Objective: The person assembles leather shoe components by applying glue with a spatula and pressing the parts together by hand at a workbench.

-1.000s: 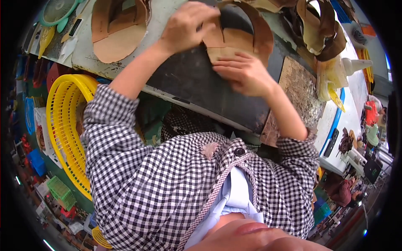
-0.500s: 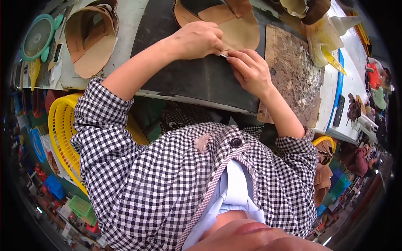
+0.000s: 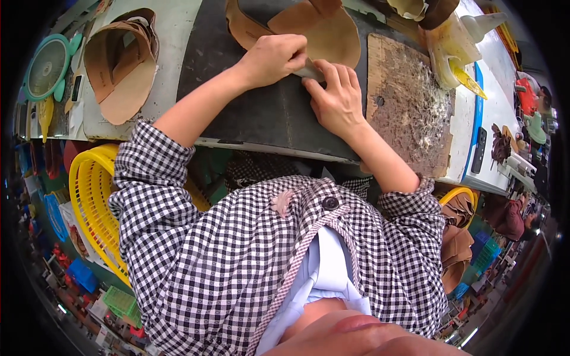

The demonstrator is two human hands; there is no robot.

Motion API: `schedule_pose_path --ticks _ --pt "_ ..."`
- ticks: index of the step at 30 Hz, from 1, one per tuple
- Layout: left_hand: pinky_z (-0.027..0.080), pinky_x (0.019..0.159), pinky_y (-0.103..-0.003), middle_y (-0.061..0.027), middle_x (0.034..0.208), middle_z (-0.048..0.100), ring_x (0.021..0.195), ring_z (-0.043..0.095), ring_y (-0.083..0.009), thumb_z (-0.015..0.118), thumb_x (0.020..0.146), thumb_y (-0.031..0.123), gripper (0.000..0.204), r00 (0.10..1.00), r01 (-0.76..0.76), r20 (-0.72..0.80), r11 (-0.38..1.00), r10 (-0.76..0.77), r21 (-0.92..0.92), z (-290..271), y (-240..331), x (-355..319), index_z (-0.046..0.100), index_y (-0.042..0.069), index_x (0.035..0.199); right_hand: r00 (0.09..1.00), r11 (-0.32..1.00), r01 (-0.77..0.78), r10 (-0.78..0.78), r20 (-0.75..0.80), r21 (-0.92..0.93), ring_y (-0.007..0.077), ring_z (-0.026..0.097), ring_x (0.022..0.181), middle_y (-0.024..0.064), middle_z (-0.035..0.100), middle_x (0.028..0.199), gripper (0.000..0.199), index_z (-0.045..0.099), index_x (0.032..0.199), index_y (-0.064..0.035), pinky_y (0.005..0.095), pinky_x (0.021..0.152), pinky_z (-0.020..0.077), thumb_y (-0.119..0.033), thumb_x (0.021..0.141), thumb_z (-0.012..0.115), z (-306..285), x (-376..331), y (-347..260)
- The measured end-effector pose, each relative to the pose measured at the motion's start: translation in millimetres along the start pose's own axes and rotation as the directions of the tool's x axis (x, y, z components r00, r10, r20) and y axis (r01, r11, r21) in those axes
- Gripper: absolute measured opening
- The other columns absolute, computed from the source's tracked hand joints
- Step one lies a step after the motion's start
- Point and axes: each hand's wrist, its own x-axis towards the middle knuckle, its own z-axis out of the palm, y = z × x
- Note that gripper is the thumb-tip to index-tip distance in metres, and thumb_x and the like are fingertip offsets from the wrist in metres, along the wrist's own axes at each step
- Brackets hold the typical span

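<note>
Head cam has the tan leather piece (image 3: 332, 38) at top centre, lying on a dark mat (image 3: 249, 127). Left hand (image 3: 274, 62) is curled into a closed pinch on a pale strip (image 3: 309, 71) by the near edge; right hand (image 3: 337, 99) is half open, fingers bent, fingertips at the strip's other end, can't tell how firmly. I'd guess the leather's light, bendy but springy, pretty hard to damage, maybe a bit slick on the smooth side. Best hold is probably the rim, fingertips both sides. Mat looks flat and scuffed; there's a crusty brown board (image 3: 409, 110) right of centre, yellow basket (image 3: 89, 196) at left, cluttered workshop around the frame's rim.
</note>
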Motion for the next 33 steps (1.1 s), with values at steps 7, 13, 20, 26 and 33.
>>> schedule_pose_path --ticks 7,13,20,26,33 --pt "0.045 0.059 -0.032 -0.0097 0.069 0.056 0.065 0.057 -0.0238 0.057 0.079 0.011 0.009 0.980 0.096 -0.173 0.995 -0.102 -0.043 13 5 -19 0.053 0.003 0.078 0.859 0.691 -0.478 0.497 0.124 0.542 0.0225 0.055 0.073 0.0051 0.058 0.076 0.020 0.059 0.082 -0.0066 0.0322 0.064 0.0446 -0.016 0.066 0.068 -10 16 14" --pt "0.046 0.061 -0.033 -0.0082 0.072 0.057 0.068 0.057 -0.0241 0.058 0.078 0.011 0.008 0.975 -0.011 -0.218 0.996 0.029 0.086 19 4 -24 0.054 0.004 0.081 0.985 0.970 -0.173 0.175 0.001 0.172 0.0233 0.053 0.066 0.0050 0.052 0.067 0.014 0.057 0.075 -0.0065 0.0318 0.059 0.0445 -0.006 0.063 0.066 -2 18 21" --pt "0.047 0.071 -0.030 -0.0051 0.084 0.054 0.080 0.054 -0.0208 0.062 0.072 0.016 0.019 0.955 -0.222 -0.146 0.946 0.260 0.235 18 8 -33 0.053 0.005 0.085 0.998 0.960 0.048 -0.035 -0.051 0.275 0.0247 0.049 0.067 0.0066 0.047 0.069 0.020 0.056 0.075 -0.0047 0.0340 0.060 0.0425 -0.006 0.058 0.068 -5 2 22" --pt "0.042 0.088 -0.035 -0.0072 0.103 0.050 0.101 0.048 -0.0218 0.064 0.071 0.025 0.042 0.956 -0.291 0.047 0.914 0.290 0.282 8 13 -50 0.056 0.003 0.106 0.992 0.984 0.069 -0.085 0.092 0.165 0.0249 0.051 0.088 0.0074 0.053 0.093 0.045 0.059 0.103 -0.0015 0.0352 0.077 0.0439 -0.004 0.058 0.066 -13 -18 7" --pt "0.046 0.072 -0.033 -0.0083 0.077 0.058 0.079 0.055 -0.0258 0.063 0.069 0.013 0.016 0.983 -0.170 -0.056 0.978 0.177 0.122 -12 25 -49 0.059 0.004 0.082 0.966 0.983 0.181 -0.184 0.179 0.036 0.0190 0.047 0.082 0.0036 0.048 0.084 0.037 0.057 0.098 0.0029 0.0303 0.072 0.0391 -0.011 0.065 0.058 -10 -16 2"
